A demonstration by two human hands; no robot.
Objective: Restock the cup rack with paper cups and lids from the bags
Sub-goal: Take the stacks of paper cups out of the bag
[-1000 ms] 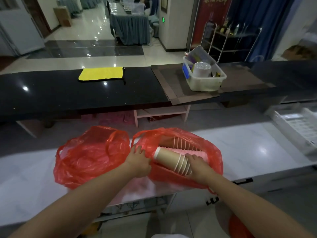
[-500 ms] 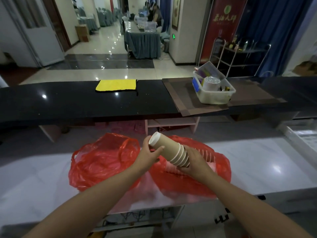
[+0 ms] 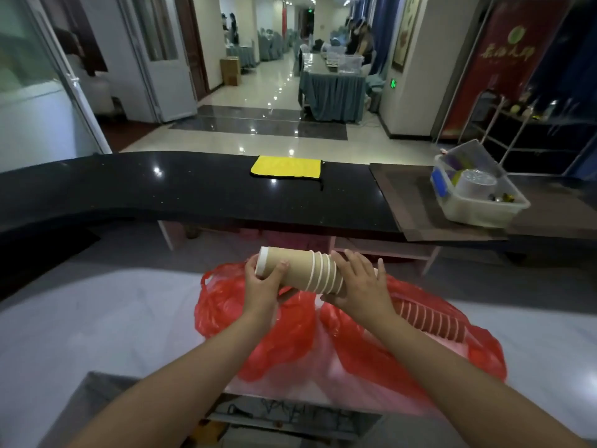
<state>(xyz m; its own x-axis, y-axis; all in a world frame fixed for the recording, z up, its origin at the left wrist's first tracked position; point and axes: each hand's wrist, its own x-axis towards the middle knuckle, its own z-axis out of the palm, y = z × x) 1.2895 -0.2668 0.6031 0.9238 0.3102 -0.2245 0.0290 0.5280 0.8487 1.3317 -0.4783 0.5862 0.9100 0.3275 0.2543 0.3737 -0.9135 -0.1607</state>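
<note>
Here, unlabelled cup stack [image 3: 303, 270] in hands.

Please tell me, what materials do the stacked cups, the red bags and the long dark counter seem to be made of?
Stacked cups: apparently paper, matte brown walls with thin white rolled rims.
Red bags: thin plastic film, translucent and crinkled; more cups show through one.
Dark counter: probably polished stone or a stone-like composite, glossy black with fine speckles and sharp light reflections; which one cannot be told.

A pale marble counter [image 3: 97, 318] is carrying two crumpled red plastic bags [image 3: 290, 324] side by side. Behind it, a black counter [image 3: 161, 192] is bearing a yellow cloth [image 3: 286, 167], a brown mat [image 3: 407, 202] and a clear plastic bin [image 3: 478, 195].
</note>
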